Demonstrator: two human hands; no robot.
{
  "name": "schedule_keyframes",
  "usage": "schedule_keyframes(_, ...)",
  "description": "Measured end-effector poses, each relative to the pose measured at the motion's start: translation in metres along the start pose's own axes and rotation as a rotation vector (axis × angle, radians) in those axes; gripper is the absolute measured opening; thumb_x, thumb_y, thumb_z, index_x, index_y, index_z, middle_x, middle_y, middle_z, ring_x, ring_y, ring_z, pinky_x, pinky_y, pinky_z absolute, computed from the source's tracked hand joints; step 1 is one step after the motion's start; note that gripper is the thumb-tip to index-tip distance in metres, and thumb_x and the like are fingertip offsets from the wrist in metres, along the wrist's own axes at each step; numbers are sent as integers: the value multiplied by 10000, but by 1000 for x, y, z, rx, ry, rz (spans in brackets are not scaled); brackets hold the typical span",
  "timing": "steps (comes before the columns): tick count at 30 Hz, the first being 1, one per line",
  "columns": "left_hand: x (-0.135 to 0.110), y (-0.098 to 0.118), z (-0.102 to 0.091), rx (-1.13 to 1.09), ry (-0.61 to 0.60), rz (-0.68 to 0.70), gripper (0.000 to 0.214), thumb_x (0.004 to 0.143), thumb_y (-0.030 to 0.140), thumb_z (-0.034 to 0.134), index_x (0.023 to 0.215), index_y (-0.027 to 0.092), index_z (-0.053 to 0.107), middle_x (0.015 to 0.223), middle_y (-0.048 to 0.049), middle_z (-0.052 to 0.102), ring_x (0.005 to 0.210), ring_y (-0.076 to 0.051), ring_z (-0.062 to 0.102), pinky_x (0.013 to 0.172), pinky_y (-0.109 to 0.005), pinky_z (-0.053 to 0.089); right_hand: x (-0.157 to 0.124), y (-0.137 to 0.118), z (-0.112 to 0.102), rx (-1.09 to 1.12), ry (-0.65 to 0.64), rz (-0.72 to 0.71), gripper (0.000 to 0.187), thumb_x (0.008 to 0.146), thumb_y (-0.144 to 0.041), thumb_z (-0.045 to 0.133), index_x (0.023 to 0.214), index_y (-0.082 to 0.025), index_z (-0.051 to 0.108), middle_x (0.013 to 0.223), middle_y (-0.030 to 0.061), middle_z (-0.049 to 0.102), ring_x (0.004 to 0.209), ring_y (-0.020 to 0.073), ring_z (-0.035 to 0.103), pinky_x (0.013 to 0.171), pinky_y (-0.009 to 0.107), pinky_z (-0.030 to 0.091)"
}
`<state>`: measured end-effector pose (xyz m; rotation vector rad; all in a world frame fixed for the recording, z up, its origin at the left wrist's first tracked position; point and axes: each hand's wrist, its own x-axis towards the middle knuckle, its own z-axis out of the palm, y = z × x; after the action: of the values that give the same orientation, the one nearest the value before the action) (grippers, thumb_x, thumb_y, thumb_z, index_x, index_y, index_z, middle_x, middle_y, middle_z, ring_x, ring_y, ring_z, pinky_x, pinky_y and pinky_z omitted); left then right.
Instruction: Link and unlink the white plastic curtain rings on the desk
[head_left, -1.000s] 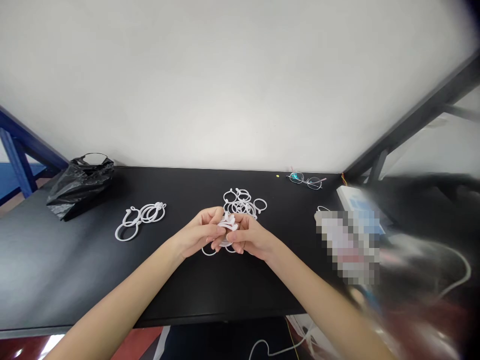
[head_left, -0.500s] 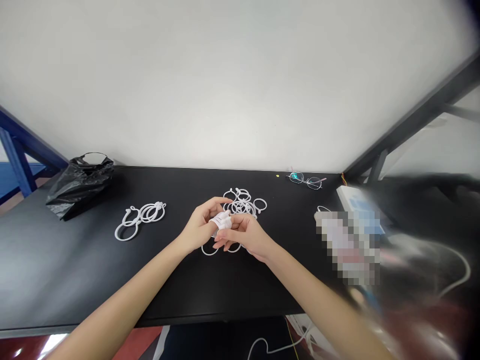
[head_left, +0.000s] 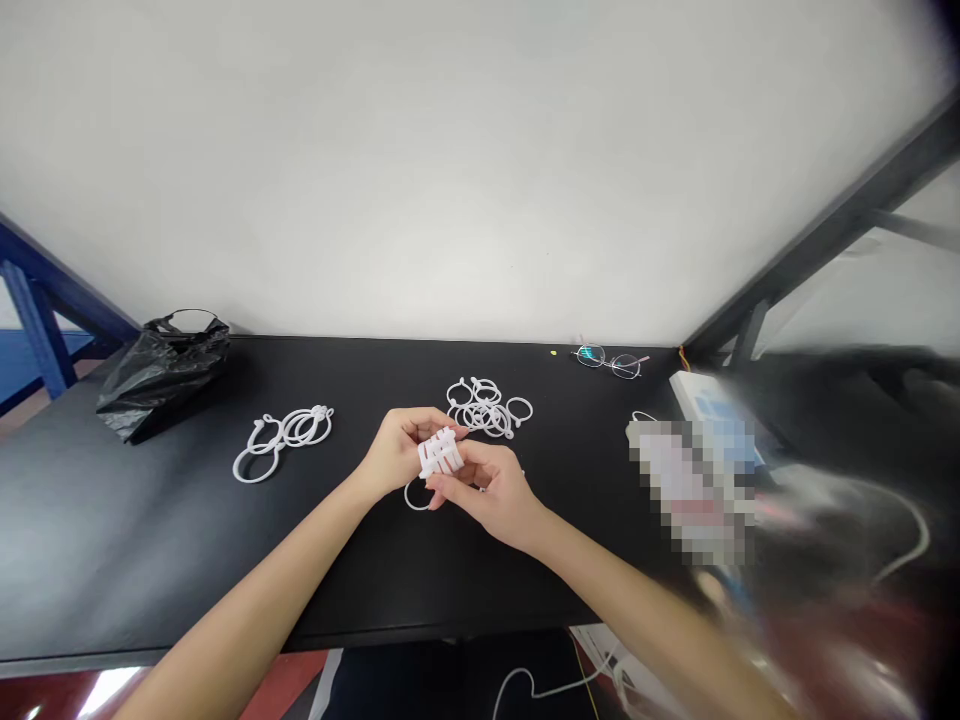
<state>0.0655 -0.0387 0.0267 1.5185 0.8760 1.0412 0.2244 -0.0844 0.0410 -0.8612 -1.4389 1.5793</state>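
Note:
Several white plastic curtain rings [head_left: 438, 453], bunched in a stack, are between my two hands above the black table. My left hand [head_left: 394, 450] is closed around the stack's left side. From the right, my right hand [head_left: 495, 490] grips its other side with thumb and fingers. Below them, a single ring [head_left: 409, 497] shows partly behind my fingers. Just beyond my hands lies a loose pile of the same rings [head_left: 486, 410]. Another small group of rings [head_left: 288, 430] rests farther left.
A black plastic bag [head_left: 161, 375] stands at the back left of the black table [head_left: 360, 590]. Eyeglasses [head_left: 609, 361] lie near the wall at the back right. A white box [head_left: 709, 400] and a blurred-out item sit at the right. A white cable [head_left: 555, 690] hangs below the front edge.
The stack of rings has turned so its side now faces me. My right hand has shifted slightly, and less of the rings below my hands shows.

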Motion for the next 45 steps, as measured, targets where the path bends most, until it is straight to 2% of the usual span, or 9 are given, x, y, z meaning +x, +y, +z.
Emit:
schedule_keyframes(8,0,-8,5,77,68,2,238,756,354,743,795,121,719,558,-14,665,427,-113,563,413,-198,415,10,6,-7,48,-20,37,382,822,-535,660,775,-157,665,732,20,674,591,135,679,641,285,551)
schedule_keyframes(14,-5,-19,-3,570,88,317,218,857,241,572,982,157,730,905,-90,762,732,-194,705,653,-265,525,17,13,-12,110,11,105,389,762,-533,721,732,-149,663,687,6,664,522,108,645,579,253,526)
schedule_keyframes(17,-4,-18,-12,743,40,430,234,882,269,541,995,160,714,858,-103,752,673,-193,686,622,-268,495,16,13,-10,119,8,128,388,771,-534,712,740,-151,660,691,7,663,531,107,638,586,256,525)
schedule_keyframes(20,-2,-15,-18,745,-78,452,183,891,262,526,929,157,671,708,-55,696,548,-143,605,545,-230,428,13,11,-5,61,-10,68,396,804,-544,673,722,-158,639,636,-9,619,489,89,568,527,244,494)
schedule_keyframes(27,-2,-23,-11,626,-157,368,335,921,270,462,608,173,397,524,60,405,452,-57,353,464,-181,284,-1,11,-2,-215,-34,-108,370,929,-452,542,691,-169,550,640,-10,541,550,101,551,529,233,451)
schedule_keyframes(33,-1,-16,-6,332,-78,-121,460,946,415,388,552,177,381,472,56,358,452,-68,305,421,-192,265,-2,7,-6,-343,-75,-233,369,965,-400,488,677,-176,545,672,2,542,638,117,533,627,260,443)
schedule_keyframes(35,0,-13,-5,308,-86,-124,457,944,402,388,552,170,413,481,46,399,466,-73,338,440,-193,292,0,6,-6,-310,-83,-235,359,968,-400,485,697,-176,557,681,5,555,645,120,543,634,262,450)
schedule_keyframes(40,2,-7,-11,464,-161,67,306,882,244,431,594,159,489,555,21,538,524,-93,447,542,-206,373,9,14,-9,-126,-63,-132,331,944,-456,517,792,-173,598,667,-5,577,603,113,569,622,265,491)
schedule_keyframes(45,10,18,-54,913,-157,-52,170,777,146,436,632,169,523,660,-30,627,611,-151,554,605,-243,387,22,20,-17,-22,90,-56,376,825,-492,662,1065,-206,618,783,13,642,732,153,651,652,280,541)
